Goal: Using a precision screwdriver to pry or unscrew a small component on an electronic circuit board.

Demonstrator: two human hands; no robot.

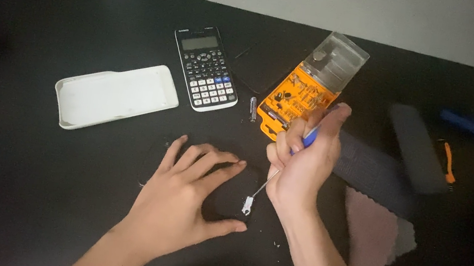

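Your two bare hands worked on a small dark device [227, 197] on a black table [23, 182], just below a calculator [206, 69].

Your left hand [179, 202] lay spread over the device, fingers fanned wide and pressing down, thumb hooked along its near edge; your right hand [301, 161] was curled tight round a blue-handled screwdriver [282, 165], its thin shaft slanting down to a small pale part [247, 204] at the device's right edge; a white phone case [114, 96] lay left of the calculator; an orange bit case [309, 87] with a clear lid stood open right of the calculator; a pale cloth [374, 238] lay well to the calculator's lower right.
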